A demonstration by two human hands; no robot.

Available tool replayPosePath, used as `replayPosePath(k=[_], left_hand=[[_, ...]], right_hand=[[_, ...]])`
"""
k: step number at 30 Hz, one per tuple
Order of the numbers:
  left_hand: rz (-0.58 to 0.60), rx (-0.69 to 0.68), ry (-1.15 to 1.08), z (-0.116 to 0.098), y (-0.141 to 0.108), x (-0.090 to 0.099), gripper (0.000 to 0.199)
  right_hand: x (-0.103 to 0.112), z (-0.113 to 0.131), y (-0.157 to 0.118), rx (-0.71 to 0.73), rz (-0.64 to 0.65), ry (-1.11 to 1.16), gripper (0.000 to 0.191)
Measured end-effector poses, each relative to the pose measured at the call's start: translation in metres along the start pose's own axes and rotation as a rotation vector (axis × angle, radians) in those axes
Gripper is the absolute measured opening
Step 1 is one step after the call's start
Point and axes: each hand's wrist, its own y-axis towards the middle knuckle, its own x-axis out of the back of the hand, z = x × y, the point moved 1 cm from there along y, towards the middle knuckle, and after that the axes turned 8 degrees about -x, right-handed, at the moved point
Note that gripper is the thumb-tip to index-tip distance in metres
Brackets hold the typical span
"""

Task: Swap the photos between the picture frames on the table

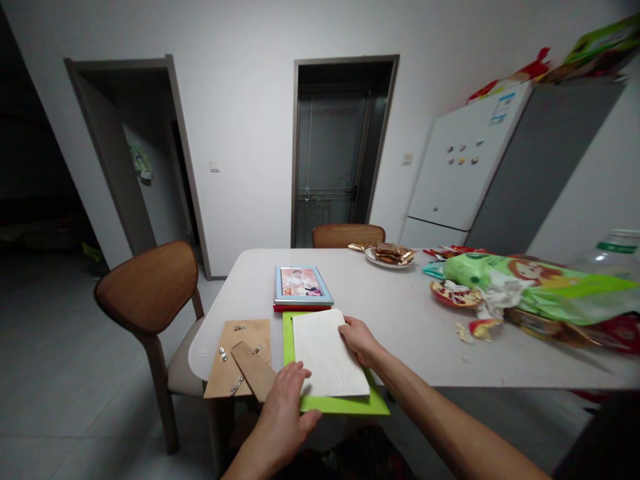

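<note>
A white sheet or board [327, 353] lies slightly askew over a green picture frame [345, 405] at the table's front edge. My right hand [361, 341] is closed on the sheet's right edge, its fingertips partly hidden. My left hand [286, 407] is at the sheet's lower left corner, thumb and fingers apart. To the left, a brown frame backing board [223, 367] with metal clips and a stand leg [253, 367] lies partly behind my left hand. Behind the green frame, a light blue picture frame [303, 301] holding a photo rests on something red [300, 309].
On the white table [390, 320], a plate [390, 265] of wrapped snacks stands at the back. At the right are an opened pomegranate [453, 297], peel pieces [484, 328], crumpled tissue [503, 290] and a green bag [545, 280]. A wooden chair [150, 287] stands at the left.
</note>
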Motion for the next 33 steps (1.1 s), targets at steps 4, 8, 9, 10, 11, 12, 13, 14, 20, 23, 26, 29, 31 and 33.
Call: replayPosePath(k=[4,8,9,10,11,12,13,14,20,23,26,29,31,33], left_hand=[[0.055,-0.022,0.081,-0.002,-0.001,-0.002,0.051],[0.063,-0.049,0.128,-0.004,0.001,-0.001,0.048],[0.064,-0.05,0.136,-0.005,0.002,0.0,0.048],[0.068,-0.047,0.142,-0.005,0.002,0.0,0.047],[0.073,-0.044,0.146,-0.005,0.002,0.0,0.047],[0.077,-0.041,0.149,-0.004,0.002,0.0,0.047],[0.079,-0.04,0.152,-0.004,0.002,0.0,0.048],[0.081,-0.041,0.153,-0.004,0.002,0.0,0.048],[0.081,-0.05,0.178,-0.005,0.002,-0.001,0.052],[0.102,-0.041,0.195,-0.008,0.004,0.0,0.051],[0.12,-0.041,0.207,-0.009,0.005,0.001,0.048],[0.123,-0.053,0.217,-0.009,0.005,0.001,0.046],[0.121,-0.062,0.226,-0.01,0.004,0.0,0.043],[0.118,-0.069,0.234,-0.011,0.004,-0.001,0.041]], right_hand=[[-0.001,-0.003,0.002,0.04,-0.049,-0.141,0.042],[0.002,-0.003,0.003,0.072,-0.063,-0.243,0.034],[0.002,-0.002,0.002,0.077,-0.071,-0.255,0.035],[0.002,-0.002,0.002,0.08,-0.08,-0.263,0.036],[0.002,-0.002,0.001,0.082,-0.089,-0.268,0.037],[0.002,-0.002,0.001,0.084,-0.099,-0.269,0.038],[0.002,-0.002,0.0,0.085,-0.108,-0.268,0.039],[0.002,-0.002,-0.001,0.086,-0.116,-0.265,0.04],[0.002,-0.004,-0.004,0.087,-0.115,-0.27,0.036],[0.001,-0.005,-0.003,0.089,-0.128,-0.3,0.035],[0.0,-0.004,-0.001,0.098,-0.149,-0.34,0.035],[0.0,-0.002,-0.002,0.12,-0.162,-0.395,0.035],[0.0,0.0,-0.004,0.143,-0.162,-0.435,0.034],[0.0,0.003,-0.007,0.183,-0.175,-0.514,0.031]])
